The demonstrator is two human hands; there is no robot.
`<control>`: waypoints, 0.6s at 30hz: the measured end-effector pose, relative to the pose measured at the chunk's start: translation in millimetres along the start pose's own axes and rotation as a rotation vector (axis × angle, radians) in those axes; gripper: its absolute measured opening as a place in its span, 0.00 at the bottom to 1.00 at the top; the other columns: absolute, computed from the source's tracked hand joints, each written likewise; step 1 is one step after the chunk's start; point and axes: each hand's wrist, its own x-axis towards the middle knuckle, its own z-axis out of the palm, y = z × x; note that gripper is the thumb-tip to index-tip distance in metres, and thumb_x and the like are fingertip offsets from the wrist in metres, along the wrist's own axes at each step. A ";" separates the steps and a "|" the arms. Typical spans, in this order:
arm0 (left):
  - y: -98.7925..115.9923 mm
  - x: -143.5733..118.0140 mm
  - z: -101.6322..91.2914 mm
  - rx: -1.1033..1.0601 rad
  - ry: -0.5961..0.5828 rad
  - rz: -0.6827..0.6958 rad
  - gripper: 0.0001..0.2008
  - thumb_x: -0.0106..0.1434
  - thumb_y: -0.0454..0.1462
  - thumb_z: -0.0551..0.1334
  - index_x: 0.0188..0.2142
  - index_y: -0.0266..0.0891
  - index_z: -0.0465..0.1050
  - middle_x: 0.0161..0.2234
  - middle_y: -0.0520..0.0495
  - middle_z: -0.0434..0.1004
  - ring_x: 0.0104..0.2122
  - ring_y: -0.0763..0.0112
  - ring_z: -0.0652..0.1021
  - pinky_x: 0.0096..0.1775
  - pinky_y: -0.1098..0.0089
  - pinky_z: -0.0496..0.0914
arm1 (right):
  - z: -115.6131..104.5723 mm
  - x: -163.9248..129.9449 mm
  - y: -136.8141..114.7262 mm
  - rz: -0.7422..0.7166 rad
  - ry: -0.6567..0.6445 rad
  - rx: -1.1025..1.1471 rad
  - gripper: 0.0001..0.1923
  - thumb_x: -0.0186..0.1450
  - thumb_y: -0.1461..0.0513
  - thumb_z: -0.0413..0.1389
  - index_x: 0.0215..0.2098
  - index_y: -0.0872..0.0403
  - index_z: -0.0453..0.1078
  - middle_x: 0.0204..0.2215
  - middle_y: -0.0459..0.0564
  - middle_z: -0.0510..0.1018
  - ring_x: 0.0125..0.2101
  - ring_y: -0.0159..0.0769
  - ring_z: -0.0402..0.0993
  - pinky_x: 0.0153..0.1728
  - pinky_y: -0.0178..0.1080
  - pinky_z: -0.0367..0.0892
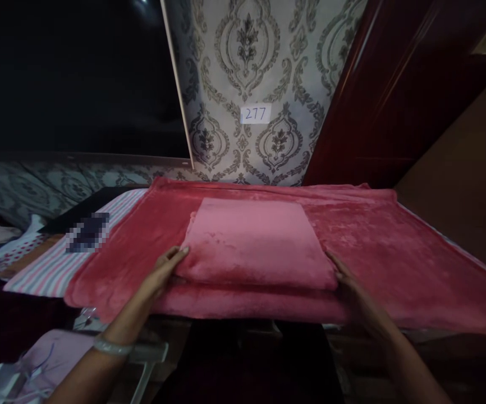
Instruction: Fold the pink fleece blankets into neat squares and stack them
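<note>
A folded pink plush blanket (253, 238) lies in a flat, thick rectangle in the middle of the head view. Under it spreads a larger, darker red-pink plush blanket (365, 241) that covers the table. My left hand (171, 264) grips the folded blanket's left edge, thumb on top and the other fingers bent beside it. At the opposite edge, my right hand (344, 275) holds the near right corner area; its fingers are partly hidden behind the side of the cloth. A pale bangle (112, 346) circles my left wrist.
Striped cloth (43, 275) sticks out at the left with a pixelated patch on it. A large dark screen (74, 78) hangs at the upper left. A paper marked 277 (255, 114) is on the patterned wall. Dark red wood (365, 101) stands at the right.
</note>
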 end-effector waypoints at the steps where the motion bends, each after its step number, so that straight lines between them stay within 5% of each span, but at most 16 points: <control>1: -0.3 1.1 2.5 0.014 -0.005 0.055 0.21 0.37 0.43 0.78 0.27 0.38 0.73 0.26 0.54 0.72 0.25 0.73 0.70 0.24 0.75 0.67 | 2.5 3.9 -2.7 0.041 0.000 0.047 0.29 0.68 0.47 0.50 0.64 0.48 0.65 0.54 0.55 0.78 0.54 0.47 0.75 0.51 0.51 0.72; 7: -0.9 -6.8 1.9 0.032 0.097 0.299 0.19 0.47 0.50 0.73 0.27 0.38 0.73 0.25 0.55 0.70 0.26 0.75 0.67 0.29 0.76 0.63 | 7.8 16.8 -33.3 0.209 0.029 0.195 0.38 0.58 0.49 0.64 0.64 0.49 0.64 0.50 0.55 0.80 0.47 0.48 0.79 0.46 0.48 0.74; 13: -17.9 -12.8 -28.8 0.253 0.008 0.085 0.21 0.43 0.52 0.72 0.22 0.40 0.68 0.19 0.56 0.65 0.22 0.73 0.66 0.25 0.74 0.59 | -3.7 7.1 -20.6 0.280 -0.063 0.086 0.34 0.52 0.45 0.63 0.52 0.53 0.75 0.49 0.56 0.81 0.49 0.56 0.77 0.50 0.53 0.72; 18: 1.0 12.8 -30.9 0.481 0.023 0.183 0.18 0.44 0.53 0.69 0.21 0.41 0.74 0.28 0.49 0.78 0.37 0.58 0.76 0.35 0.69 0.70 | -4.5 20.0 -15.6 0.246 -0.053 -0.108 0.35 0.54 0.43 0.57 0.52 0.55 0.75 0.50 0.57 0.81 0.50 0.54 0.76 0.51 0.50 0.70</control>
